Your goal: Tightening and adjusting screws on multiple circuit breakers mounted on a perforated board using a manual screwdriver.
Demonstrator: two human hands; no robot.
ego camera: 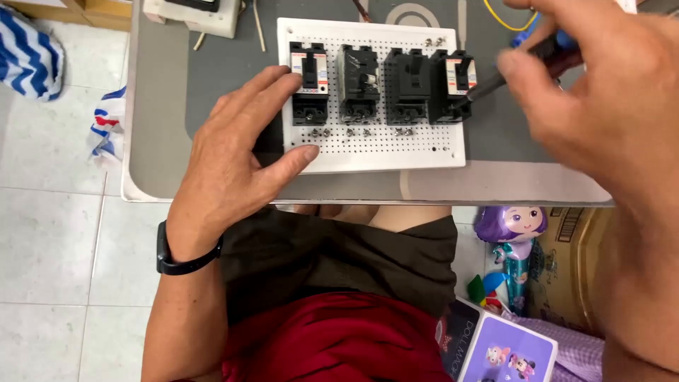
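While the grey counter (163, 141) fills the upper part of the view, its near edge runs straight across above the person's lap, and a white perforated board (375, 145) lies flat on it, close to that near edge and a little right of the middle. Four black circuit breakers (382, 85) stand in a row across the board's upper half, with small screws (318, 132) sitting just below them. Over on the left, the left hand (233, 152) is spread open and pressed down on the board's left end, fingers apart, index finger touching the leftmost breaker, thumb lying along the board's near left corner. A black band (180, 263) wraps that wrist. Up at the right, big and blurred, the right hand (601, 92) is closed around a screwdriver (523, 64) with a dark handle showing a bit of blue, fingers wrapped tight on it. The black shaft slants down and left, and its tip meets the right side of the rightmost breaker (453, 85). At the counter's far edge sits a white box (194, 15), with a yellow wire (506, 21) off near the far right. On the floor, lower right, lie a purple doll balloon (511, 233) and a purple toy box (502, 350).
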